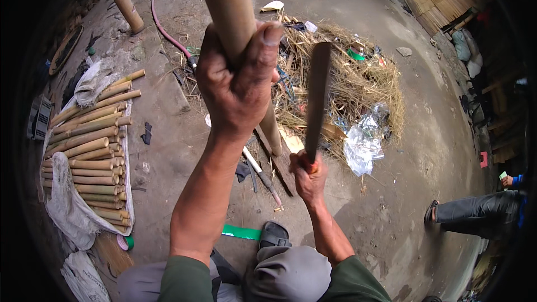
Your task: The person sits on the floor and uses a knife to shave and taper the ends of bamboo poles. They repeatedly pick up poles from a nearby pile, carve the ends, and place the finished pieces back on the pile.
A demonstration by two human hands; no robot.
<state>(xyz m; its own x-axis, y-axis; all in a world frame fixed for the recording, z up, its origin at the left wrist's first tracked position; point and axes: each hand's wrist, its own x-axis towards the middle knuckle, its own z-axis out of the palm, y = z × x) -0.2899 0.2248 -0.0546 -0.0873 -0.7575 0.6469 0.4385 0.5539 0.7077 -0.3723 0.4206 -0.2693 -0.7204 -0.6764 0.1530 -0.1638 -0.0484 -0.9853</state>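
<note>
My left hand (pixel 238 78) is wrapped round a bamboo pole (pixel 226 8), which stands upright and tilted in front of me. Below the fist, the pole's lower end comes down at a dark wooden board (pixel 278 165) on the ground. To the right, my right hand (pixel 309 178) is closed on the handle of a machete (pixel 319 86). Its broad dark blade points up and away, apart from the pole. The blade looks slightly blurred.
Cut bamboo lengths (pixel 92 162) lie stacked at left on a white sack (pixel 70 212). Ahead is a heap of straw (pixel 358 78) with crumpled silver foil (pixel 366 142). A pink hose (pixel 159 17) crosses the ground. At right another person's leg (pixel 475 215) stretches in.
</note>
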